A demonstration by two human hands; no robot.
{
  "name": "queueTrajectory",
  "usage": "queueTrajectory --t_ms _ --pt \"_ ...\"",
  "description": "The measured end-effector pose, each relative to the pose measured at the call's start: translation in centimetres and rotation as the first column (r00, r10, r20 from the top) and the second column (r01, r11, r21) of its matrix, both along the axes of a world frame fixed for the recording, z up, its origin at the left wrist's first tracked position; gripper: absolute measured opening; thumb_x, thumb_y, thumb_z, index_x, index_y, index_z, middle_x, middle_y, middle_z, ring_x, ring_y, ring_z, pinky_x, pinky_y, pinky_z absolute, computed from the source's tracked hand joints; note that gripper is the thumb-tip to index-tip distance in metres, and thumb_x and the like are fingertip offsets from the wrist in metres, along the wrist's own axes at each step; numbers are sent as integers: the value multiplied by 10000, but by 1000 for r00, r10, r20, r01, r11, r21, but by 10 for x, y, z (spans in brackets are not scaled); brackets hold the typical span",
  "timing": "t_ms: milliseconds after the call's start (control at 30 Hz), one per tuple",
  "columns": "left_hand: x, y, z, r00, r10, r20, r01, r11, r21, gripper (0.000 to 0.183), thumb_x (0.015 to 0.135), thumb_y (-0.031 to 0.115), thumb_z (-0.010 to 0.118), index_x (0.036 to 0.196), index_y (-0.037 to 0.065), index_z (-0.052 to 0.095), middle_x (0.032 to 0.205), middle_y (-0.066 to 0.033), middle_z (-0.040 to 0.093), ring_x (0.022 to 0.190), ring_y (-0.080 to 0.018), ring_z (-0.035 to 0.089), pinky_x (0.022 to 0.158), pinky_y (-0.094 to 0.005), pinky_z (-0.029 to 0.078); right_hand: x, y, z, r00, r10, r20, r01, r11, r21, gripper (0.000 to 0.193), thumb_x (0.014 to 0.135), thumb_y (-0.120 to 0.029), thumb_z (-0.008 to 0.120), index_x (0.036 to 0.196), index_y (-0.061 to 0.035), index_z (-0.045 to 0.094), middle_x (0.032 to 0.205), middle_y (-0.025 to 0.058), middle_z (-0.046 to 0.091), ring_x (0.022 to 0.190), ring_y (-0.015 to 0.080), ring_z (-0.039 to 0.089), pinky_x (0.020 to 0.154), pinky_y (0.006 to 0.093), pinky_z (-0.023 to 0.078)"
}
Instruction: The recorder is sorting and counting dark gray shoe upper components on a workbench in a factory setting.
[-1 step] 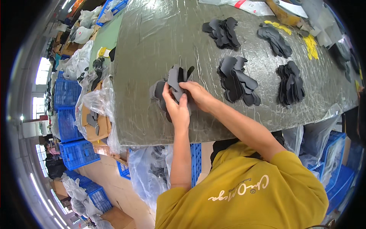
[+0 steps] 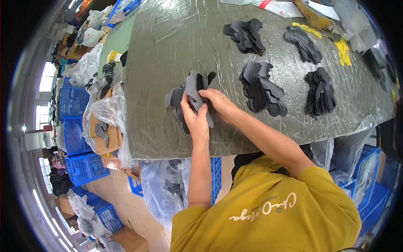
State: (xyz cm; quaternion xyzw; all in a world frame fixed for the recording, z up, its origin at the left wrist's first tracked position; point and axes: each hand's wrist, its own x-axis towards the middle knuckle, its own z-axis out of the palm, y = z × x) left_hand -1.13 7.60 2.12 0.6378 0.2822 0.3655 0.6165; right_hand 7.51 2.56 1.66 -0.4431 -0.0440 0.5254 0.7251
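Note:
My left hand (image 2: 197,122) is closed round a small bunch of flat, curvy-edged cut pieces (image 2: 192,87), grey on the face turned up and black on others. Fingers of my right hand (image 2: 221,105) pinch the same bunch from its right side. The pieces fan out a little at the top, and a grey end pokes out below between the hands. Under and left of my left hand lies a loose pile of similar dark grey pieces (image 2: 174,99) on the table, partly hidden by the hand.
On the plastic-covered table (image 2: 155,54), several stacks of like pieces (image 2: 261,89) lie to the right. Yellow strings (image 2: 342,52) and a brown tape-like roll (image 2: 315,14) are at the far right. Blue crates (image 2: 86,169) and plastic bags stand left; a clear bag (image 2: 161,189) hangs below the front edge.
Both hands and the bunch have shifted very slightly to the right. A grey piece's lower end now shows between the hands; the grip looks the same.

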Motion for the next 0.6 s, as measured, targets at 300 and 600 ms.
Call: queueTrajectory --t_ms 300,600 --pt "-18 -14 6 938 64 341 250 554 -794 558 814 75 428 1369 27 400 1327 -105 489 1247 -247 461 1055 -396 370 -6 -40 20 344 17 939 33 999 -30 460 813 -138 451 1232 50 442 1130 207 486 999 351 490 887 405 424" --pt "-18 -39 14 926 -9 376 317 561 -765 519 891 26 516 1382 20 350 1354 -121 466 1260 -245 444 1069 -392 358 -5 -82 39 386 -71 920 149 989 14 465 785 -40 645 1237 -57 534 1140 128 510 1036 271 516 878 361 446"
